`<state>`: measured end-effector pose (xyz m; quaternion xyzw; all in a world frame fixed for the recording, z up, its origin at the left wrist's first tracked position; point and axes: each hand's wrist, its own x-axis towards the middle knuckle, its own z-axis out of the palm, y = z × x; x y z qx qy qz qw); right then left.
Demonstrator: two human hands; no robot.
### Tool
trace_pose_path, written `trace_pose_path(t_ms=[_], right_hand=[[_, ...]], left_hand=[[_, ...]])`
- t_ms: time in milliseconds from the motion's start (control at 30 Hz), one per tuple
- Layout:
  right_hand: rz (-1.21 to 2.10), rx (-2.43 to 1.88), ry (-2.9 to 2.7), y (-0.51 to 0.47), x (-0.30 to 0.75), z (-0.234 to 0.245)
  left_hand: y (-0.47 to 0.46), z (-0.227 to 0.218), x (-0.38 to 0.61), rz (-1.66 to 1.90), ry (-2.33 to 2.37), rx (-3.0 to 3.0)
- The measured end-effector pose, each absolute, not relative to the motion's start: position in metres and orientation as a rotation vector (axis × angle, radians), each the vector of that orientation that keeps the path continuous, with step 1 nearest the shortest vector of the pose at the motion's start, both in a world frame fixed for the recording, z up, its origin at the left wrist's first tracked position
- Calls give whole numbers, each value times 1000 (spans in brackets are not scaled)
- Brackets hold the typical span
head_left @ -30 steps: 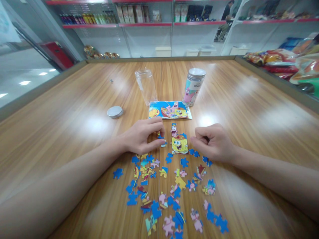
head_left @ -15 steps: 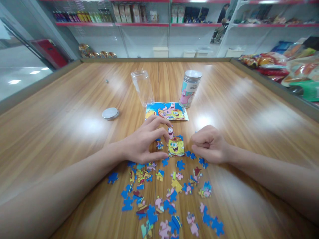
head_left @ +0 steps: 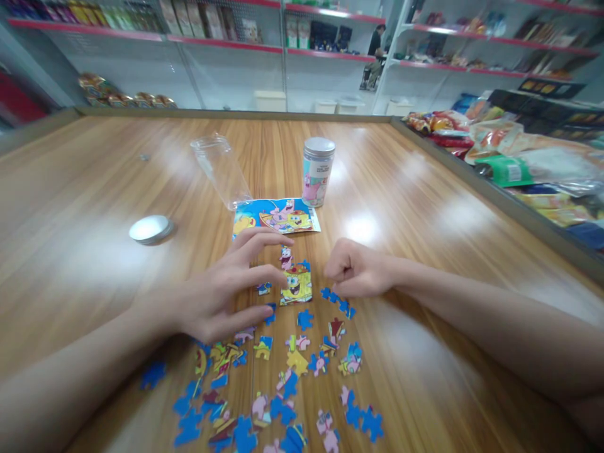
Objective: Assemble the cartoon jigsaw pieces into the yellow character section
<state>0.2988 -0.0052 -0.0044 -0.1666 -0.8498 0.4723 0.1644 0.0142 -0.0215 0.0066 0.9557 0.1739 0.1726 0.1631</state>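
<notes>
My left hand point(head_left: 226, 292) rests on the wooden table point(head_left: 425, 207) with its fingers spread, the tips next to a small loose piece point(head_left: 264, 288) and the joined yellow-and-pink puzzle block point(head_left: 296, 281). It holds nothing. My right hand point(head_left: 355, 275) lies curled in a loose fist just right of the block, above a few blue pieces point(head_left: 337, 301); what its fingers hold, if anything, is hidden. Several loose puzzle pieces point(head_left: 283, 371) are scattered in front of me.
A printed reference picture point(head_left: 276, 216) lies beyond the block. Behind it stand a clear empty tube point(head_left: 219, 168) and a labelled tin with a silver lid point(head_left: 318, 171). A loose silver lid point(head_left: 150, 228) sits at left. Snack bags point(head_left: 514, 157) line the right edge; shelves stand behind.
The view has swung to the right. My left hand's fingers have opened and spread beside the block; a second ago they pinched at a small piece. My right hand stays curled.
</notes>
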Motion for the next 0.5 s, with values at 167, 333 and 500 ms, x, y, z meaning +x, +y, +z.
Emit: trace_pose_path(t_ms=[167,333,500], right_hand=[[1745,-489,-2300,6,306,6],[2053,-276,-1660,8,307,-6],[1935,-536,-987,13,312,-3]], left_hand=[[-34,10,22,415,387,2769],[-36,10,23,348,396,2776],[-31,8,22,371,384,2760]])
